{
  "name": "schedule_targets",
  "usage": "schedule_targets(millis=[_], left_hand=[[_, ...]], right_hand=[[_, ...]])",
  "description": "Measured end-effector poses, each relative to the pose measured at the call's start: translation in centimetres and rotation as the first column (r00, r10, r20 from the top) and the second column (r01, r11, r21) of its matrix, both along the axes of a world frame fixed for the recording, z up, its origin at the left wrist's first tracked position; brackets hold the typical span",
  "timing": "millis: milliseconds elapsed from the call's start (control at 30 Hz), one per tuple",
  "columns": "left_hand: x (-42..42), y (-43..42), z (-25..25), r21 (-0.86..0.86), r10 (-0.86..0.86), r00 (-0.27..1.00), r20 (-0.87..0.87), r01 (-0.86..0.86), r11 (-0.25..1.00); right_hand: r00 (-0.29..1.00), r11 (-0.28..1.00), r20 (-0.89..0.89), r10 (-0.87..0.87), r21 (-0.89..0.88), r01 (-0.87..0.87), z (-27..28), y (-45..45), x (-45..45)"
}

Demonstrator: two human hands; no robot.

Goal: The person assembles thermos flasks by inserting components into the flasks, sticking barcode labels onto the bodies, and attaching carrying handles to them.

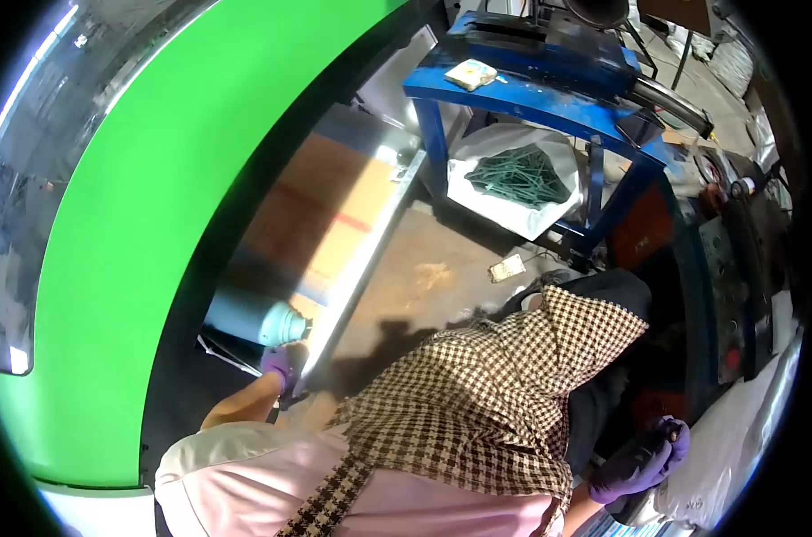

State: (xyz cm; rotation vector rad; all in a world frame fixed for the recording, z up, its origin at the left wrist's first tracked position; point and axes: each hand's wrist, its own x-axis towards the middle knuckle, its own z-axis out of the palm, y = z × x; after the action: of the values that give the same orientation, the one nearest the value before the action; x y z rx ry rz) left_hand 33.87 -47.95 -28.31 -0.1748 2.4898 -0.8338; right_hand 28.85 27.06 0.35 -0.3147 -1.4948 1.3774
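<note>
My left hand [283, 367], in a purple glove, is low at the near end of a long metal-edged drawer or tray [363, 259]. It is right by the tray's pale edge, just below the neck of a light-blue bottle-like container [261, 318] lying on its side; its fingers are small and partly hidden. At the lower right, my right hand [643, 465], also purple-gloved, has its fingers curled closed. A small dark spot shows at its fingertips, too small to name. Beside it hangs a whitish plastic bag or sheet [723, 447].
A big green machine panel [155, 179] curves along the left. Ahead is a blue metal bench [531, 94], with a white sack [477, 183] of dark green thin rods [522, 174] beneath. A small packet [507, 268] lies on the floor. A dark control box [726, 295] stands at right.
</note>
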Motion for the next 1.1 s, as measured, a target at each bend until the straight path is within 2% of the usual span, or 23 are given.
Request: schedule_targets(millis=[33,67,133,167,200,233,267,300,333,400,467,500,600,633,667,733,800,833,933,1000,1033,1067,1100], left_hand=[[-0.8,2.8,3.5,0.291,0.184,0.953,-0.242,-0.110,0.951],[-2.6,7.6,9.6,0.586,0.367,0.831,-0.417,-0.062,0.808],[-5.6,10.2,11.9,0.382,0.007,0.921,-0.390,0.155,0.911],[-7.1,9.9,10.2,0.353,-0.059,0.891,-0.451,0.239,0.905],[-8.5,11.1,11.7,0.299,-0.097,0.950,-0.295,0.189,0.935],[-9.4,10.3,10.3,0.202,-0.135,0.979,-0.155,0.165,0.965],[-10.7,8.5,7.9,0.093,-0.160,0.987,-0.014,0.161,0.983],[-11.7,6.9,5.3,0.115,-0.115,0.993,-0.015,0.116,0.987],[-12.8,6.1,5.0,-0.025,-0.146,0.972,0.186,0.153,0.988],[-14.6,5.9,5.5,-0.167,-0.205,0.924,0.321,0.269,0.949],[-17.4,-2.0,-2.5,-0.162,0.047,0.953,0.299,0.002,0.987],[-18.1,-0.5,0.5,-0.043,0.018,0.968,0.251,-0.007,0.999],[-23.4,-0.8,3.6,0.097,-0.201,0.980,0.009,0.199,0.975],[-24.9,2.5,7.8,0.152,-0.247,0.959,-0.137,0.266,0.952],[-26.3,7.8,13.6,0.194,-0.275,0.918,-0.284,0.336,0.922],[-28.0,13.6,19.6,0.344,-0.178,0.708,-0.683,0.527,0.778],[-29.9,16.2,20.0,0.378,0.012,0.576,-0.817,0.519,0.767],[-30.2,17.1,20.1,0.405,0.069,0.520,-0.852,0.569,0.716],[-30.2,17.3,18.5,0.411,0.070,0.490,-0.869,0.636,0.653],[-31.1,16.6,19.1,0.805,0.422,0.696,-0.580,0.414,0.424],[-31.3,16.3,19.5,0.776,0.380,0.713,-0.590,0.370,0.511],[-32.2,13.4,19.5,0.896,0.376,0.862,-0.339,0.173,0.410],[-33.6,12.3,20.8,0.902,0.220,0.974,-0.059,-0.042,0.429]], right_hand=[[0.999,0.998,0.017,0.030,0.053,-0.031,0.3,0.0,-0.4],[0.998,0.992,0.038,0.053,0.112,-0.057,0.7,0.1,-0.8],[0.995,0.968,0.092,0.029,0.244,-0.051,1.6,0.0,-1.6],[0.993,0.951,0.117,0.007,0.307,-0.043,2.0,-0.1,-1.9],[0.989,0.966,0.141,0.038,0.248,-0.072,2.2,-0.3,-1.8],[0.985,0.978,0.157,0.068,0.186,-0.097,2.5,-0.5,-1.9],[0.982,0.986,0.166,0.094,0.120,-0.114,2.6,-0.8,-2.1],[0.979,0.983,0.127,0.159,0.071,-0.169,2.5,-1.0,-2.2],[0.975,0.984,0.167,0.147,0.077,-0.161,2.6,-1.3,-2.0],[0.973,0.962,0.202,0.112,0.223,-0.157,2.0,-1.0,-1.3],[0.973,0.967,0.225,0.041,0.237,-0.095,1.4,-0.9,-0.6],[0.973,0.968,0.228,0.029,0.236,-0.084,1.2,-0.9,-0.3],[0.965,0.982,0.259,0.049,0.166,-0.094,0.0,-0.5,0.4],[0.962,0.987,0.263,0.071,0.120,-0.106,-0.7,-0.2,0.5],[0.959,0.990,0.266,0.096,0.073,-0.120,-1.1,0.0,0.4],[0.960,0.992,0.253,0.120,-0.005,-0.123,-0.7,-1.0,-0.1],[0.957,0.991,0.255,0.136,-0.032,-0.132,0.0,-2.0,-0.7],[0.955,0.983,0.236,0.177,-0.089,-0.160,0.6,-2.6,-0.8],[0.956,0.968,0.179,0.231,-0.140,-0.207,0.8,-4.2,-1.5],[0.947,0.976,0.240,0.216,-0.041,-0.212,1.4,-4.8,-1.3],[0.945,0.976,0.254,0.206,0.015,-0.217,1.3,-4.9,-1.2],[0.943,0.972,0.265,0.200,0.071,-0.226,0.8,-4.9,-1.1],[0.945,0.973,0.259,0.198,0.061,-0.221,-0.2,-4.7,-1.0]])
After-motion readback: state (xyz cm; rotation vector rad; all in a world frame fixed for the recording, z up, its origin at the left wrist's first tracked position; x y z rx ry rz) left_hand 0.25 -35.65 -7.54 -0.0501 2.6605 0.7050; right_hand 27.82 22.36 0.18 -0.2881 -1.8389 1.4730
